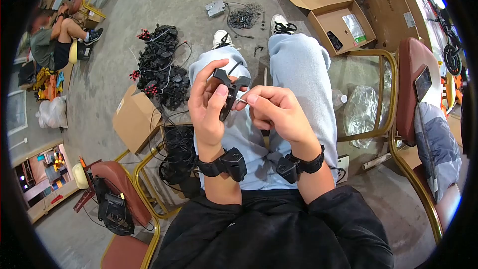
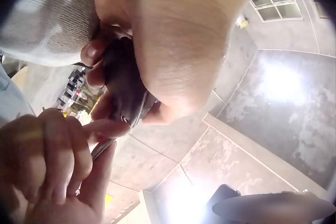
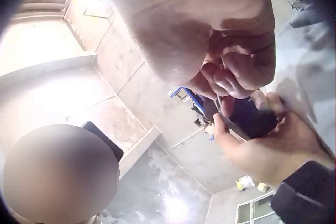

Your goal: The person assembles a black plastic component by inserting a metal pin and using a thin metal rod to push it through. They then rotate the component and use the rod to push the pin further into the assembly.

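In the head view my left hand (image 1: 205,112) grips a black plastic part (image 1: 229,108) with a forked upper end, held up over my lap. The thumb lies across its near face. My right hand (image 1: 284,117) pinches a thin metal rod (image 1: 241,100) between thumb and index finger, its far end right at the part's side. Seen from the left wrist, the dark part (image 2: 123,77) sits within the curled left fingers, and the rod (image 2: 102,149) slants up toward it. The right wrist view shows the rod (image 3: 219,99) against the part (image 3: 254,121); the rod's tip is hidden.
On the floor at left lies a heap of black parts and cables (image 1: 162,67), beside a cardboard flap (image 1: 134,119). Ahead are a silver box (image 1: 215,8) and small dark pieces (image 1: 244,17). An open carton (image 1: 318,17) and chairs (image 1: 408,84) flank me. Another person (image 1: 47,45) sits far left.
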`<state>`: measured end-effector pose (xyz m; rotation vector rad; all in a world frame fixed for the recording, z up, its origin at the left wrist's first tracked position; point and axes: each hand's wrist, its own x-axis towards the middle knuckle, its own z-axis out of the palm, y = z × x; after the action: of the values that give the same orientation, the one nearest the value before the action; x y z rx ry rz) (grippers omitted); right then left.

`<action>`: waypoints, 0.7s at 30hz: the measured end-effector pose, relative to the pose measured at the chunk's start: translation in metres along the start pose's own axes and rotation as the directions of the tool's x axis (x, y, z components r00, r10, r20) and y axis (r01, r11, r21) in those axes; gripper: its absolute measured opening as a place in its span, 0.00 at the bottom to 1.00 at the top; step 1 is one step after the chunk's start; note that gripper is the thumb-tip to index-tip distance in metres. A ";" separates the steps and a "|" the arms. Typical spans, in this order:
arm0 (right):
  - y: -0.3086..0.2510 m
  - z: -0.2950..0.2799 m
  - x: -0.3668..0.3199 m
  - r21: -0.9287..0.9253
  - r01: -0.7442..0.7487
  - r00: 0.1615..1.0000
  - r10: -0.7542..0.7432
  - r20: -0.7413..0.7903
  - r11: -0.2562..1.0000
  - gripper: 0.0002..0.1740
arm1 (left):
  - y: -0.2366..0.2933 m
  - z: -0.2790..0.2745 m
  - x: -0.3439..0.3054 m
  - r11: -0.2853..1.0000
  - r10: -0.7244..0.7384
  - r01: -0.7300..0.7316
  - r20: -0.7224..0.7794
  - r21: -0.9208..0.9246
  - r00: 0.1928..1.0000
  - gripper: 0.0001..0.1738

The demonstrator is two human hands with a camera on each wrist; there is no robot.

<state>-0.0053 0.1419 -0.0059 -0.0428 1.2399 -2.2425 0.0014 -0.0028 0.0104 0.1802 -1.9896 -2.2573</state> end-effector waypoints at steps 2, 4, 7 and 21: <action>-0.003 -0.003 -0.001 0.204 -0.150 0.985 0.127 0.119 0.967 0.15 | 0.000 0.000 0.000 1.000 0.000 0.000 0.011 0.002 1.000 0.27; -0.011 -0.002 -0.001 0.252 -0.226 0.971 0.199 0.129 0.941 0.14 | 0.001 0.000 -0.001 1.000 0.005 -0.006 0.028 0.016 1.000 0.27; -0.015 0.000 -0.002 0.299 -0.313 0.949 0.286 0.130 0.902 0.13 | 0.000 0.001 -0.001 1.000 0.029 -0.029 0.037 0.009 0.999 0.26; 0.002 0.009 0.001 -0.141 0.136 0.989 -0.143 -0.041 0.981 0.10 | 0.002 0.003 0.002 1.000 0.005 -0.004 -0.029 0.018 1.000 0.26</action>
<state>-0.0022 0.1333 -0.0026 -0.1298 1.4590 -2.2854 -0.0010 -0.0001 0.0124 0.2086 -1.9948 -2.2217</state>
